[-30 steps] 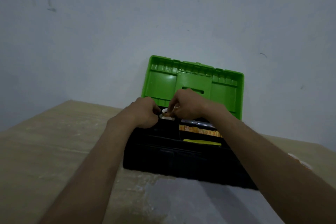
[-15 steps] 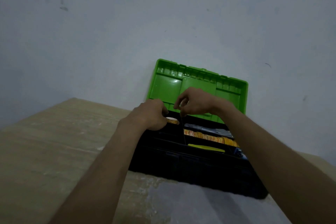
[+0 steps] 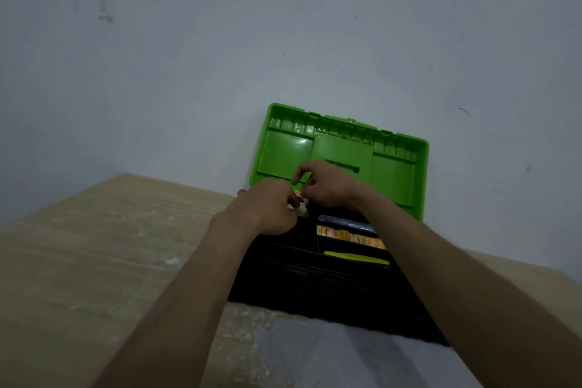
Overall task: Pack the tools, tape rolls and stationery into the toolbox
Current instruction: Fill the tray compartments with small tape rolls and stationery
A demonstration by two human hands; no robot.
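Against a pale wall (image 3: 189, 72), over the open toolbox (image 3: 315, 287) on the table (image 3: 94, 261), a small roll (image 3: 301, 208) is being pinched by fingers of the left hand (image 3: 267, 211), with curled fingers of the right hand (image 3: 327, 186) being held beside it, grip unclear; lowering it inside is likely being called for next.

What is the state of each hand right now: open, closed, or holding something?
Left hand: closed on a small tape roll.
Right hand: curled beside that roll; whether it grips cannot be told.
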